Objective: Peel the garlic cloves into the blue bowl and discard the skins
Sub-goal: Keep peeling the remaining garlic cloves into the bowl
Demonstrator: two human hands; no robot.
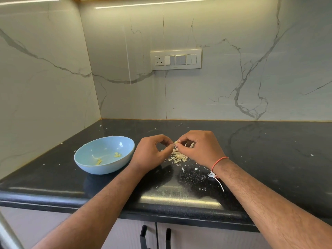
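Observation:
A blue bowl (84, 159) stands on the black counter left of my hands, with a few peeled yellowish garlic pieces (117, 154) lying inside. My left hand (150, 153) and my right hand (199, 148) meet fingertip to fingertip above the counter, both pinching one small garlic clove (175, 142) that is mostly hidden by the fingers. Directly below the hands lies a pile of papery garlic skins (177, 156).
Small skin flakes are scattered over the black counter (260, 150), mostly in front of the pile and near my right wrist. Marble walls close off the back and left, with a switch panel (176, 59) on the back wall. Cabinet handles (143, 236) show below the front edge.

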